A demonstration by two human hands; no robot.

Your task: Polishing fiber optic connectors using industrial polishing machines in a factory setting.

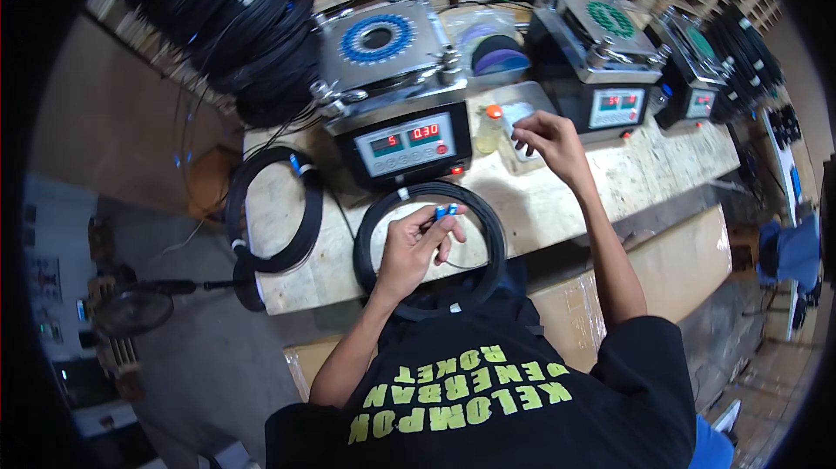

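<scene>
My left hand [407, 253] pinches small blue fibre-optic connectors [446, 210] between thumb and fingers. Below and around that hand lies a coil of black cable [495, 251], tied with white bands, at the bench's front edge. My right hand [550, 145] hovers over a clear shallow tray [522, 164] with white wipes in it. Its fingers are drawn together in a pinch; whether anything small sits between them is too hard to see. Left of the tray stands a small bottle with an orange cap [493, 112], holding yellowish liquid.
Behind the left hand sits a polishing machine [396, 94] with a blue ring on top and a lit red display. Two more machines [610, 60] [697, 60] stand to the right. A second cable coil [237, 208] hangs over the wooden bench's [557, 216] left edge; stacked coils [235, 33] rise behind.
</scene>
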